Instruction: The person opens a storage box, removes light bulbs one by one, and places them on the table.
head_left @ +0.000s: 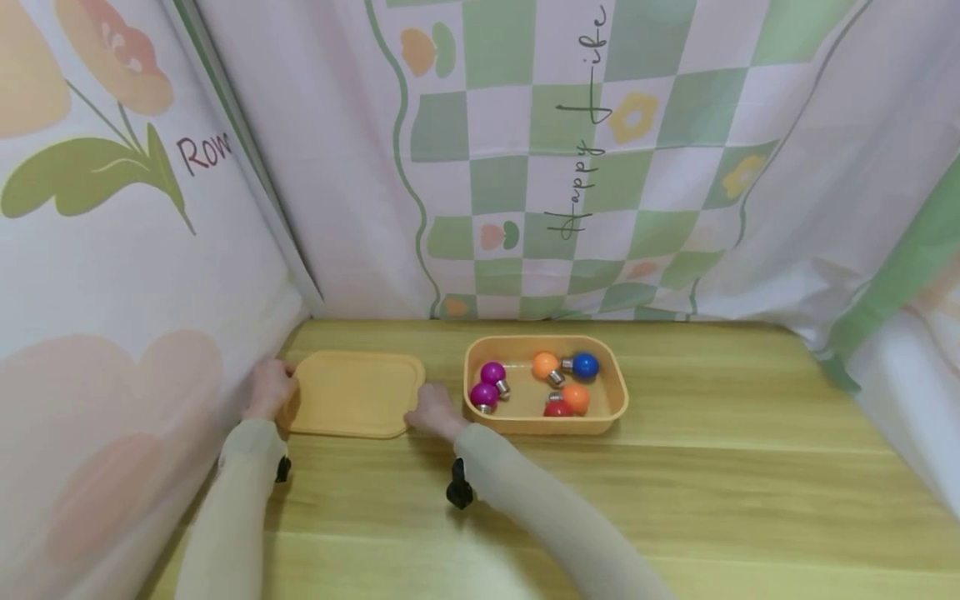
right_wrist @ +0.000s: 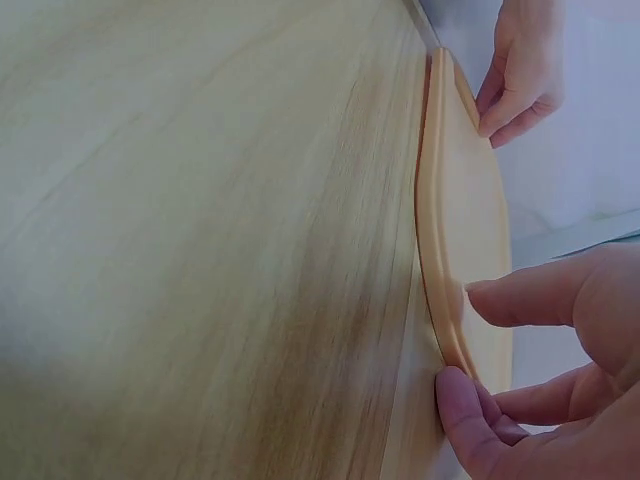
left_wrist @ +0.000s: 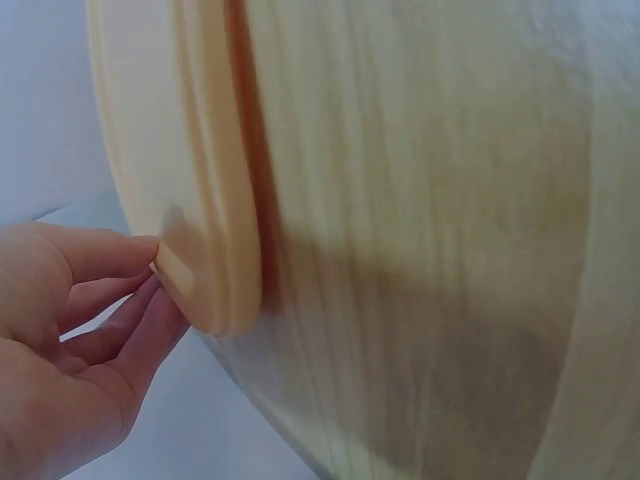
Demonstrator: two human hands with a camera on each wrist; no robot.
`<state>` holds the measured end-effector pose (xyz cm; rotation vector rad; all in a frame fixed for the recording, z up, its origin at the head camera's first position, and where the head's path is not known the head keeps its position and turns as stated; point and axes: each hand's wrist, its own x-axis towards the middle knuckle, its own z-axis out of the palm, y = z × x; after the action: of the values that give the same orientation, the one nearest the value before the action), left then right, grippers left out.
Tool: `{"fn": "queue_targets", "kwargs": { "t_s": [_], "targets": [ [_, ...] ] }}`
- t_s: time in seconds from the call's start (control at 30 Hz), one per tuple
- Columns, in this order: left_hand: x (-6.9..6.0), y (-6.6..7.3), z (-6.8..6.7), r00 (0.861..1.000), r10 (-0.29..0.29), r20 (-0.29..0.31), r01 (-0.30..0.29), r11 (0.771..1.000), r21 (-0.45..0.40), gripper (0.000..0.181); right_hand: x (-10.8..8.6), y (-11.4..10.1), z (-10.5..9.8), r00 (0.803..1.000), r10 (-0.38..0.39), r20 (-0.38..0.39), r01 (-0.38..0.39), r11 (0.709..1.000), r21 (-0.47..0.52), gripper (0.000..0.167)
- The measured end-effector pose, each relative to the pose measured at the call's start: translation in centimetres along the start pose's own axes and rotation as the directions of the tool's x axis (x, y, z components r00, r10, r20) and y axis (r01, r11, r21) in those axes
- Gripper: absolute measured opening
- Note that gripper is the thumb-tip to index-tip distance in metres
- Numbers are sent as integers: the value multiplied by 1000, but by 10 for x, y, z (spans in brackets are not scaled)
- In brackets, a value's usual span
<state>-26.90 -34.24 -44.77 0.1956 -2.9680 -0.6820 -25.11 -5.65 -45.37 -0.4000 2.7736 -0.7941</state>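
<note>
A flat orange-yellow plastic lid (head_left: 358,395) lies at the left of the wooden table. My left hand (head_left: 271,388) pinches its left edge; in the left wrist view the thumb and fingers of that hand (left_wrist: 75,330) meet at the lid's rounded end (left_wrist: 205,270). At the opposite edge, my right hand (head_left: 436,411) holds the lid. The right wrist view has this hand's thumb (right_wrist: 520,297) over the lid's top and a fingertip against its rim. Just right of the right hand stands a matching box (head_left: 547,426) with several toy light bulbs inside.
Inside the box are purple bulbs (head_left: 484,394), orange bulbs (head_left: 576,397), a blue bulb (head_left: 586,365) and a red bulb (head_left: 558,409). Printed curtains (head_left: 495,125) hang behind the table (head_left: 712,492) and along its left side, close to my left hand.
</note>
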Motion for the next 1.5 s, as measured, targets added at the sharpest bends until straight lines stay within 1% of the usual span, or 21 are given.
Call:
{"fn": "queue_targets", "kwargs": {
  "t_s": [0.1,0.17,0.3,0.43,0.57,0.63,0.73,0.77,0.83,0.9,0.97,1.03,1.07,1.13,1.23,1.33,1.4,1.5],
  "targets": [
    [0,1,2,1000,20,-20,-20,999,26,31,-1,0,-1,1000,-5,1,5,1000,-25,19],
    [0,1,4,999,33,-33,-31,998,56,30,-1,0,-1,1000,-2,4,2,1000,-24,21],
    [-1,4,5,998,48,-37,-44,993,107,30,-3,0,-3,1000,2,4,-2,1000,-20,25],
    [-2,6,6,999,43,-26,-40,993,114,31,-4,0,-3,1000,21,13,-21,1000,-13,29],
    [-3,6,7,999,47,-28,-43,993,112,29,-7,0,-5,999,28,21,-28,999,21,28],
    [-4,3,7,997,60,-49,-55,993,107,26,-8,-1,-7,999,22,24,-23,999,44,27],
    [-4,0,9,990,95,-104,-85,992,92,13,-10,-2,-10,999,14,31,-17,997,81,27],
    [-4,0,10,987,106,-124,-96,992,85,10,-11,-3,-12,999,8,33,-11,996,92,29],
    [-3,1,11,981,116,-157,-107,992,66,9,-13,-4,-15,999,-7,31,3,994,105,40],
    [-2,4,11,979,113,-171,-107,993,42,12,-15,-6,-18,999,-26,27,22,992,123,51],
    [-1,9,10,979,107,-174,-106,994,13,24,-18,-7,-21,999,-46,23,42,987,155,57],
    [0,16,9,979,110,-174,-113,993,-12,34,-21,-7,-24,997,-70,22,65,981,185,55],
    [0,19,8,980,107,-168,-114,993,-29,36,-22,-7,-26,996,-86,18,80,978,195,52],
    [0,25,8,979,115,-166,-126,990,-55,36,-26,-7,-29,993,-117,17,111,971,213,47],
    [0,34,9,979,124,-160,-142,984,-107,35,-31,-7,-36,985,-171,2,166,962,215,42],
    [0,42,11,981,134,-140,-155,976,-155,35,-36,-6,-43,979,-201,-12,199,953,229,40],
    [0,49,11,978,156,-135,-179,968,-178,36,-40,-3,-49,977,-212,-23,212,948,238,39],
    [-2,60,12,966,215,-144,-240,951,-192,34,-44,3,-57,971,-232,-51,238,942,237,36]
  ]
}}
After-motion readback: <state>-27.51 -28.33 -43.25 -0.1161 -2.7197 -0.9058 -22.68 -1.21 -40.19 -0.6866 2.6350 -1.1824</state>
